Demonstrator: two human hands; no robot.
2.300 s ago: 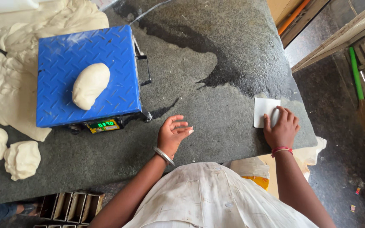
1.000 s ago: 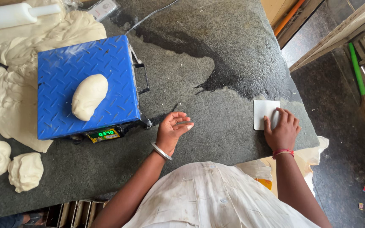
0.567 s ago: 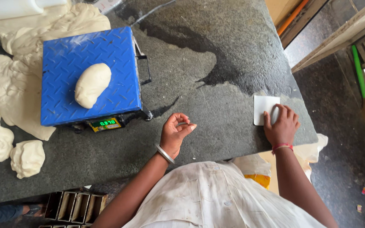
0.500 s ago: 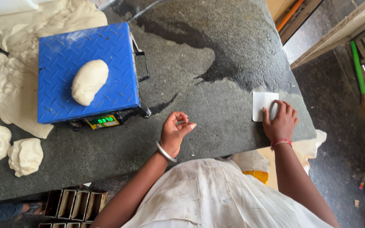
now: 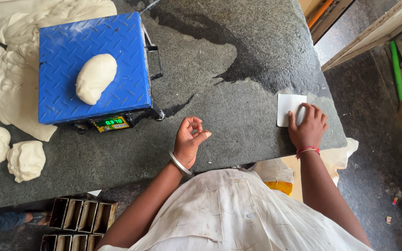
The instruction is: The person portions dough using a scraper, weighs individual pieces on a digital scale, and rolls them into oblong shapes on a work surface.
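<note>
Dough piece (image 5: pixel 96 78) is sitting on blue scale platform (image 5: pixel 94 65), oval, lying slantwise, roughly centred, clear of all edges. Scale display (image 5: pixel 111 123) is glowing green at front edge; digits are not being recorded here.

Left hand (image 5: pixel 189 142) is hovering over bare stone counter (image 5: pixel 238 107), near scale's front right corner but not touching it. It is holding nothing; fingers loosely curled, thumb near forefinger, palm turned up. Metal bangle at wrist.

Right hand (image 5: pixel 308 128) is resting palm-down on white flat scraper (image 5: pixel 288 108) near counter's right edge, fingers spread over card's lower right part, pressing rather than gripping. Red thread at wrist. Can't tell if thumb is hooking under scraper's edge.

Bulk dough mass (image 5: pixel 5 88) is lying left of and behind scale, touching platform's left side or passing under it; can't tell which. Three smaller lumps (image 5: pixel 24 160) are sitting at counter's left front, apart from scale.

Assessment, judged from layout: weighing is being done. For a sound reading, hands are best kept off platform, as they are now. Bulk dough is crowding platform edge, so contact there could be falsifying weight; pulling it clear is advisable. Scraper is well apart from dough, so any trimming is needing a long reach across. Dark wet-looking patch (image 5: pixel 252 51) is spreading over counter behind.
</note>
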